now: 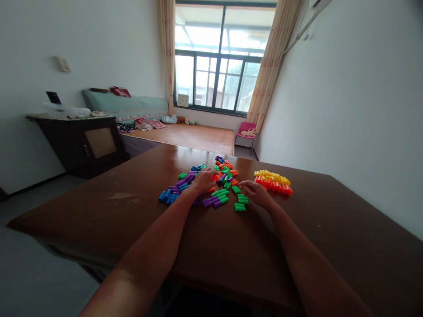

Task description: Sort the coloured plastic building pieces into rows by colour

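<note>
Small coloured plastic tubes, like short caps, lie across the brown table (132, 233). My left hand (202, 179) reaches over the middle of the mixed pile, its fingers apart and touching or just above some orange tubes (216, 177). To its left are blue tubes (170, 196) and purple tubes (189, 178). My right hand (255, 191) hovers at the pile's right side, fingers loosely bent and apart, beside green tubes (243, 199). I see nothing held in it. Short purple and green rows (214, 200) lie between the hands.
Right of my right hand, yellow tubes (272, 176) and red-orange tubes (274, 187) lie in neat rows. Beyond the table stand a bed (201, 137), a pink chair (246, 128) and a dark cabinet (76, 141). A white wall (357, 101) runs along the right.
</note>
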`<state>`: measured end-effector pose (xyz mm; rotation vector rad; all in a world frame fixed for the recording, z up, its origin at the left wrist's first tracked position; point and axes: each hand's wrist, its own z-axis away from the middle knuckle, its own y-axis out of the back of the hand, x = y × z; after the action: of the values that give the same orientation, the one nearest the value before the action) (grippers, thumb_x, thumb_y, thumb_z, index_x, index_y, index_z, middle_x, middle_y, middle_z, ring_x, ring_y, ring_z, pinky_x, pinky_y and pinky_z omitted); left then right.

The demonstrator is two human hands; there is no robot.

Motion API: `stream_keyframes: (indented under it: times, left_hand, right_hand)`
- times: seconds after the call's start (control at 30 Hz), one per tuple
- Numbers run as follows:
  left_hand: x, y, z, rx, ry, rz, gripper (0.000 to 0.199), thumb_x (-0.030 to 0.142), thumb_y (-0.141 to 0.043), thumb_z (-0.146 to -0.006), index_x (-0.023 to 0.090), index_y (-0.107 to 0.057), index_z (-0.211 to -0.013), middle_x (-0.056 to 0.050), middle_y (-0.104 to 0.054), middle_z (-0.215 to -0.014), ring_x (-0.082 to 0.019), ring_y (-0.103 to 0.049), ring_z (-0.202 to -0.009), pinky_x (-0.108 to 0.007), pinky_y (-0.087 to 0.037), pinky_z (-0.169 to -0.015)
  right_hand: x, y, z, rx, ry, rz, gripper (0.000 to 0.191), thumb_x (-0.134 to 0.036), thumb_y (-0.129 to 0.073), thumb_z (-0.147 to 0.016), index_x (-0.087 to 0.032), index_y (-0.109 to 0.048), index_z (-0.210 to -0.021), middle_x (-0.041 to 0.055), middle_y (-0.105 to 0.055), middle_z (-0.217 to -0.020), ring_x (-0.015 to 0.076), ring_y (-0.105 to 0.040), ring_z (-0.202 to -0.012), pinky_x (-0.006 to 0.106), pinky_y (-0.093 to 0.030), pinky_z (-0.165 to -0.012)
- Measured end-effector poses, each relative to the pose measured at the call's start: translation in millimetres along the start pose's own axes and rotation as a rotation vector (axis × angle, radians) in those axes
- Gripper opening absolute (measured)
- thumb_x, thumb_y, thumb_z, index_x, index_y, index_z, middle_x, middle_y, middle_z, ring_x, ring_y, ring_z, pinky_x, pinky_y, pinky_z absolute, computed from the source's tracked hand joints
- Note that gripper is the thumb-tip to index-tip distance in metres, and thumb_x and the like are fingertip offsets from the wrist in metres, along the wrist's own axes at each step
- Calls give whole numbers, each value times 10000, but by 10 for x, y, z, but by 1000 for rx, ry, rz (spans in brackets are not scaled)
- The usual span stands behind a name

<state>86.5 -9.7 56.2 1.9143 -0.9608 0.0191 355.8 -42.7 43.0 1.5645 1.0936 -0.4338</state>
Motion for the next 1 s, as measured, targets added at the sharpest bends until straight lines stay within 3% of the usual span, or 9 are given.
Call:
stream_keyframes:
  times: [0.1,0.2,0.27,0.37,0.53,0.6,0.73,0.9,1.0]
  left_hand:
    - [267,-119,-20,13,-181,121,447,117,-614,-722,220,-664,-1155,-61,-667,-1094,-226,-590,-1056,-353,-459,-985]
    - [450,-224,0,3,-298,179,452,143,-614,-771,226,-626,-1215,-70,-645,-1162,-222,-570,-1103,-372,-446,-1016]
    - [477,-256,18,-6,-324,190,452,165,-613,-796,228,-604,-1243,-79,-623,-1212,-226,-548,-1148,-380,-437,-1032]
    - [402,-270,33,-15,-304,171,439,184,-609,-814,224,-594,-1251,-84,-608,-1240,-234,-530,-1180,-383,-435,-1037]
    - [209,-317,32,-31,-201,108,333,167,-569,-832,215,-650,-1151,-70,-659,-1124,-222,-573,-1118,-363,-455,-1006]
    - [173,-334,31,-50,-177,98,320,156,-558,-829,222,-664,-1125,-61,-670,-1100,-217,-587,-1096,-354,-462,-994]
    - [177,-337,32,-87,-184,105,299,163,-538,-836,234,-687,-1086,-49,-689,-1055,-208,-612,-1040,-338,-474,-961]
    - [205,-318,41,-101,-179,124,306,153,-525,-829,235,-702,-1065,-46,-699,-1061,-206,-623,-1037,-328,-477,-952]
    - [192,-304,38,-94,-146,116,298,161,-530,-827,243,-709,-1050,-38,-705,-1042,-199,-631,-1021,-320,-480,-950]
  right_hand:
    - [-225,-242,-13,-94,-99,-293,420,-527,-515,-866,-227,-602,-1148,34,-702,-964,165,-651,-734,299,-529,-641]
    - [-299,-386,-34,-80,-136,-427,489,-596,-604,-796,-215,-612,-1102,22,-692,-893,168,-647,-764,285,-527,-652]
    - [-227,-368,-56,-31,-155,-441,500,-601,-658,-748,-206,-638,-1054,18,-693,-869,168,-641,-775,275,-522,-656]
    - [61,-138,-79,91,-219,-429,497,-590,-677,-719,-198,-668,-1026,38,-710,-937,186,-647,-813,295,-533,-685]
    - [751,454,-28,528,-340,-151,400,-473,-711,-676,-189,-682,-956,93,-721,-974,234,-666,-878,348,-544,-785]
    - [967,586,7,626,-376,-37,364,-458,-711,-665,-195,-677,-914,105,-726,-918,248,-672,-855,348,-547,-765]
    - [1172,606,39,649,-408,94,379,-502,-679,-673,-193,-644,-891,96,-723,-867,239,-676,-798,331,-544,-716]
    - [1160,562,28,604,-383,260,410,-560,-587,-740,-181,-624,-892,116,-713,-931,240,-663,-838,354,-518,-790]
    - [1124,591,37,587,-402,387,344,-510,-526,-798,-187,-633,-851,117,-711,-903,247,-653,-843,375,-497,-827]
